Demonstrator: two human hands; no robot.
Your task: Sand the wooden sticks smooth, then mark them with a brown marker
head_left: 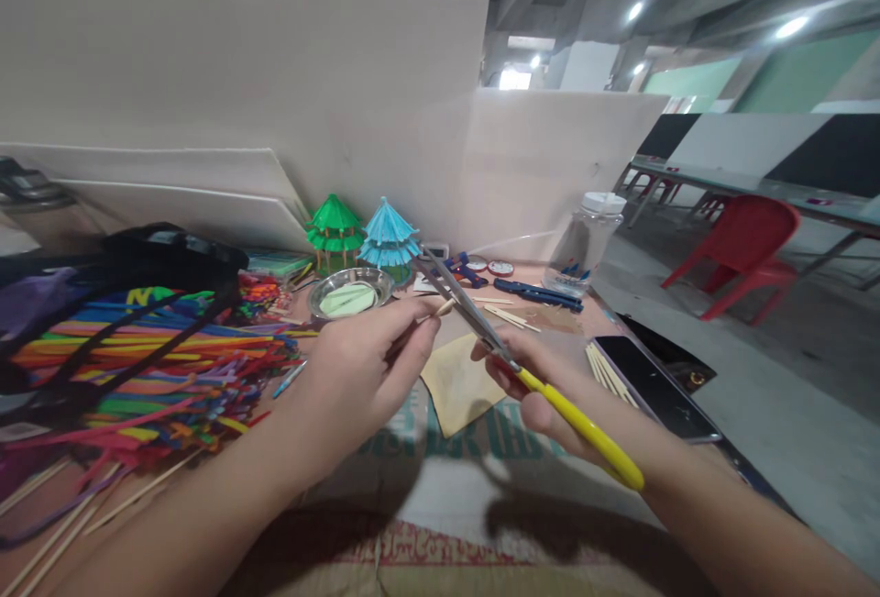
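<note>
My left hand (361, 372) is closed in a pinch on a short piece of thin wooden stick (445, 307), whose end sticks out past the fingertips. In my right hand (526, 372) is a pair of scissors (577, 423) with yellow handles, pointing up and left. Its blades are parted and meet the stick's end, though I cannot tell whether they touch it. Below both hands lies a tan square sheet (462, 386) on the printed table cover. Behind them stand a green pagoda model (335, 221) and a light blue one (389, 230).
Colourful strips (158, 359) pile up at left, beside a metal dish (350, 292). Thin sticks (609, 372), a phone (653, 386), a dark blue cutter (538, 294) and a clear bottle (584, 244) are at right. White boards (240, 74) stand behind; a red chair (739, 244) is beyond.
</note>
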